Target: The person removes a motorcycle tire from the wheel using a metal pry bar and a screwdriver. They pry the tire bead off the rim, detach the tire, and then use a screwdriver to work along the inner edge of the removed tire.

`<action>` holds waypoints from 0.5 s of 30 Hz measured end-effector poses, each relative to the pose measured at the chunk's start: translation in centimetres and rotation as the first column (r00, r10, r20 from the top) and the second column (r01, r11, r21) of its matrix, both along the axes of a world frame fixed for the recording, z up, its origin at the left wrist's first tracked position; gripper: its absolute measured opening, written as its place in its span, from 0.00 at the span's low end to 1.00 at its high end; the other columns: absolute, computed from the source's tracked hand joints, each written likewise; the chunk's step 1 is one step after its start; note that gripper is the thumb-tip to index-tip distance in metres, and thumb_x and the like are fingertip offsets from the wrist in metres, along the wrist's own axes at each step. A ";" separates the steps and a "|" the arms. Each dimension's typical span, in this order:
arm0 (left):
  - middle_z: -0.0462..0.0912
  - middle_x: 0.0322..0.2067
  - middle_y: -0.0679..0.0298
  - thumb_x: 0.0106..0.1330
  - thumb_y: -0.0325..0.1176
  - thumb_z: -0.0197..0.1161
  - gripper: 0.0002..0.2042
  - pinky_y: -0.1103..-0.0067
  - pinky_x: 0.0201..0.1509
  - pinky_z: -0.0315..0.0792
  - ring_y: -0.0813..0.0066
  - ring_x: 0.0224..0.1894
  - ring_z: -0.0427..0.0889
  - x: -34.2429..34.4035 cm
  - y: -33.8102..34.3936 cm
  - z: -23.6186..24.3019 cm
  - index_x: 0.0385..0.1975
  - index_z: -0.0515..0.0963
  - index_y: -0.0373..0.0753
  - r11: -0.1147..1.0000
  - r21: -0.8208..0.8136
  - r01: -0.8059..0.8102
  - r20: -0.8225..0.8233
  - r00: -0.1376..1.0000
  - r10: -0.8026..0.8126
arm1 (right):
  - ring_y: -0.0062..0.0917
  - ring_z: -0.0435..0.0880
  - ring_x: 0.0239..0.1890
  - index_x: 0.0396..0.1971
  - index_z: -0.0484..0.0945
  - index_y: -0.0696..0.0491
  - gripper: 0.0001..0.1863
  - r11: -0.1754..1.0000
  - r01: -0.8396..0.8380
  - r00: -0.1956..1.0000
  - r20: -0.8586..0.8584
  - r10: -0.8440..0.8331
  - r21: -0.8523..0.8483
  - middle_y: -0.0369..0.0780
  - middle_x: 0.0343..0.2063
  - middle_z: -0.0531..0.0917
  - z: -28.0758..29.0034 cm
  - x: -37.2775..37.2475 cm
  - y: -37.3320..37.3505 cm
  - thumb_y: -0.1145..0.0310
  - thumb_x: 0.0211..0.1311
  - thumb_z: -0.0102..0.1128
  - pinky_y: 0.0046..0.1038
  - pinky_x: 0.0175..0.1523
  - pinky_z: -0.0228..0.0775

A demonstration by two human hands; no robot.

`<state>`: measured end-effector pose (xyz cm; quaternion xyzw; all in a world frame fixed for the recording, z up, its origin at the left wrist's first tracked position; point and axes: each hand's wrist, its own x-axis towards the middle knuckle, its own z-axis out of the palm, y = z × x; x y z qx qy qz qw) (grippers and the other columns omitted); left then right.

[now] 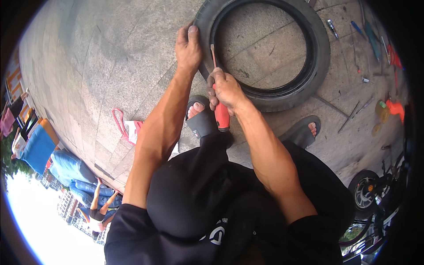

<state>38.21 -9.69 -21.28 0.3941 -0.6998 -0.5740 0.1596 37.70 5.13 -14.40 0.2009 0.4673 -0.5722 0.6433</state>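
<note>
A black rubber tyre (pixel 320 48), with no wheel inside it, is before me above the paving. At its left side my left hand (pixel 188 51) grips the rim of the tyre, thumb on the near face and fingers curled round the outer edge. My right hand (pixel 226 90) is closed round a flat-blade screwdriver (pixel 222 117) with a red handle and black end. The screwdriver's shaft points away from me, and its tip overlaps the tyre's inner edge in view. Whether the tip touches the rubber I cannot tell.
Several hand tools lie on the right, among them a socket piece (pixel 332 28), a T-shaped bar (pixel 333 106) and an orange tool (pixel 396 109). A scooter wheel (pixel 364 192) stands lower right. My sandalled feet flank the tyre's near side. A pink-strapped bag (pixel 131 130) lies left; people (pixel 95 198) sit beyond.
</note>
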 end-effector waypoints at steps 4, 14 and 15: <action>0.82 0.45 0.55 0.73 0.45 0.55 0.21 0.77 0.54 0.72 0.72 0.48 0.78 0.1 0.2 -0.2 0.53 0.75 0.32 0.998 0.057 -0.025 -0.005 1.000 0.025 | 0.18 0.65 0.11 0.24 0.67 0.52 0.24 0.998 0.056 0.998 0.013 -0.056 -0.021 0.33 0.15 0.67 -0.3 -0.6 -0.6 0.51 0.76 0.33 0.28 0.17 0.68; 0.82 0.45 0.55 0.74 0.44 0.55 0.20 0.76 0.55 0.72 0.72 0.48 0.78 -0.2 0.1 0.9 0.52 0.76 0.32 0.999 -0.038 0.020 0.066 0.998 -0.018 | 0.19 0.67 0.15 0.35 0.69 0.49 0.19 0.964 0.265 0.947 0.194 -0.255 -0.027 0.33 0.18 0.69 0.9 -2.2 -1.8 0.49 0.75 0.38 0.29 0.25 0.68; 0.82 0.45 0.55 0.74 0.44 0.55 0.20 0.76 0.55 0.72 0.72 0.48 0.78 -0.2 0.1 0.9 0.52 0.75 0.32 1.000 -0.017 0.008 0.056 0.998 -0.007 | 0.20 0.67 0.16 0.36 0.69 0.49 0.19 0.965 0.260 0.945 0.211 -0.250 -0.021 0.34 0.18 0.70 1.1 -1.7 -1.4 0.49 0.75 0.39 0.29 0.25 0.68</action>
